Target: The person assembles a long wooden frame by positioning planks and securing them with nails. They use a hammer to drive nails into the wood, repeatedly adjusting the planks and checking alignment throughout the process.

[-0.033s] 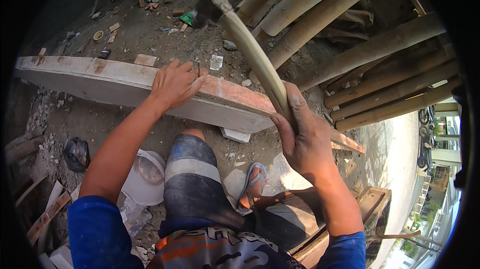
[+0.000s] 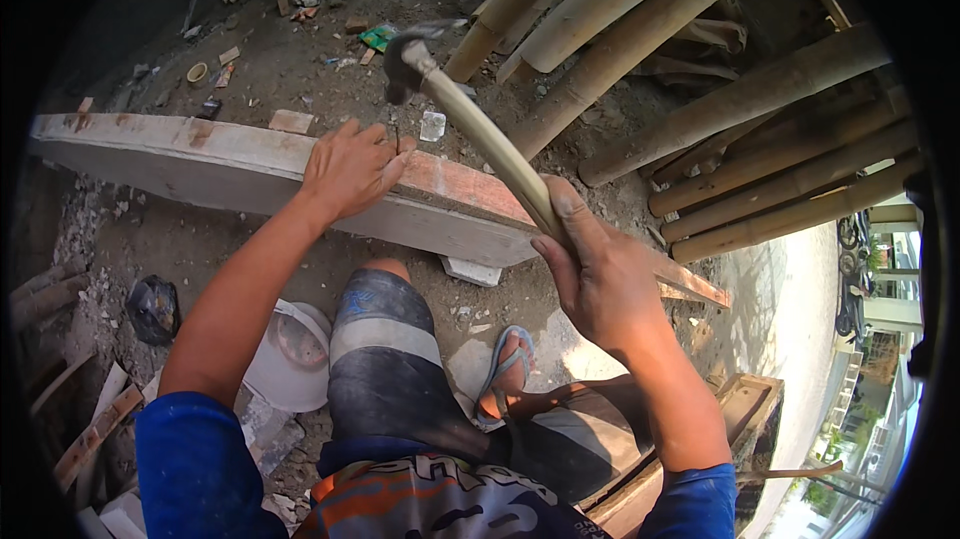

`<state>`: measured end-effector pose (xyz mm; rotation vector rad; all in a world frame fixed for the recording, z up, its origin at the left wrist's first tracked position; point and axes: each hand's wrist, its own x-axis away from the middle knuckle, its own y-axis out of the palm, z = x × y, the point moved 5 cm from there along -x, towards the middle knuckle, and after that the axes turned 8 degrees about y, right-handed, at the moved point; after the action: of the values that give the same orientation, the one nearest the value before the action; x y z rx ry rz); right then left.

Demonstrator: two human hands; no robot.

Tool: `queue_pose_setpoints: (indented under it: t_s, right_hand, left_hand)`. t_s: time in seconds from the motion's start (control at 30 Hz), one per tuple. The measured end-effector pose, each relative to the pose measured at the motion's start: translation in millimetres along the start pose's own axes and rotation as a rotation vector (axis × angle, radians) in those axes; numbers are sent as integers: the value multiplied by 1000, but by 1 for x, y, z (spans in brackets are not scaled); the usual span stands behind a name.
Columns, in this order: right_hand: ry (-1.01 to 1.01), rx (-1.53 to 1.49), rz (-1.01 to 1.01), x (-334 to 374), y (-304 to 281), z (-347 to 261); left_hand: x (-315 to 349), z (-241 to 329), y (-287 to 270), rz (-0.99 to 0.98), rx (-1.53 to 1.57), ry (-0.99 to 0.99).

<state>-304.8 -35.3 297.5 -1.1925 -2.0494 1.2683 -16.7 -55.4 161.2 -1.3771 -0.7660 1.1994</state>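
Note:
In my right hand (image 2: 612, 284) is a claw hammer (image 2: 488, 144), gripped by the lower end of its pale wooden handle. Its dark head is raised above the far side of a long plank (image 2: 240, 144), close to my left fingertips. My left hand (image 2: 345, 174) rests on the plank's upper edge, fingers closed around a thin dark nail (image 2: 396, 127) that stands upright there. Reddish bare wood shows to the right of that hand, while greyish-white covers the plank's left part and its near face.
Bamboo poles (image 2: 620, 24) lie stacked at the far right. A white bucket or tub (image 2: 290, 364) sits by my left leg, near a black plastic bag (image 2: 152, 309). Under the plank is a pale block (image 2: 470, 270). Rubble and wood scraps litter the ground.
The hammer has swung down and to the left, bringing its head nearer my left hand. My right hand has shifted slightly left. The left hand and the plank look unmoved.

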Motion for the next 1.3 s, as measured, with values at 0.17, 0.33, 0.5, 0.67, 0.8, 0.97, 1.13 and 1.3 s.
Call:
queue_pose_setpoints:
  t_s: [0.17, 0.33, 0.5, 0.67, 0.8, 0.97, 1.13, 1.3]
  right_hand:
    - [32, -63, -27, 4, 13, 11]
    - [296, -186, -44, 26, 50, 24]
    - [337, -181, -174, 48, 73, 29]
    - [439, -45, -308, 67, 105, 29]
    - [452, -54, -312, 71, 126, 37]
    - [403, -17, -293, 72, 130, 40]
    - [444, -61, -333, 69, 123, 38]
    - [376, -272, -320, 74, 97, 35]
  left_hand:
    - [-4, -2, -2, -67, 61, -34]
    - [-5, 2, -12, -169, 69, -45]
    - [-5, 0, -16, -233, 85, 17]
    - [-8, -7, -6, -312, 116, 7]
    - [-10, -10, -8, -343, 118, 35]
    - [-9, -14, -19, -332, 94, 68]
    - [-13, -17, -11, -488, 40, -18]
    - [-13, -16, -11, -434, 46, -18]
